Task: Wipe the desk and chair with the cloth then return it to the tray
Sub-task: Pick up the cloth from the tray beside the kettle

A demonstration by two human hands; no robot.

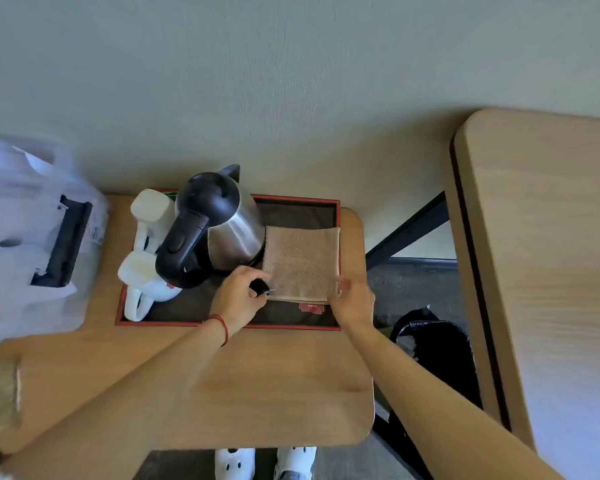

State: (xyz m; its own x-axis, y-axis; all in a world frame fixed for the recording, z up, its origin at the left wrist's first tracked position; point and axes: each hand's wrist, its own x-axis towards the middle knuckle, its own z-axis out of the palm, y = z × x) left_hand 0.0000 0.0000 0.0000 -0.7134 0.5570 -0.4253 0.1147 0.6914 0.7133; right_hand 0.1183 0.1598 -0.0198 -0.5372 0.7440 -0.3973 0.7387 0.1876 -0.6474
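Fingers (340, 284) pinch cloth (300, 263) on tray (329, 201) — kettle (219, 220) crowding left edge.

Your two forearms are bare, with no sleeves showing anywhere along them as they run up from the lower corners of the frame toward the centre. Around your left wrist, just left of centre, you wear a thin red cord bracelet (222, 328) looped twice, its strands lying close together. Your left hand (238, 294) and right hand (352, 301) carry no rings or gloves that can be made out. At the bottom centre of the frame you wear a pair of white clog-style shoes (265, 462) with dark round holes across the tops.
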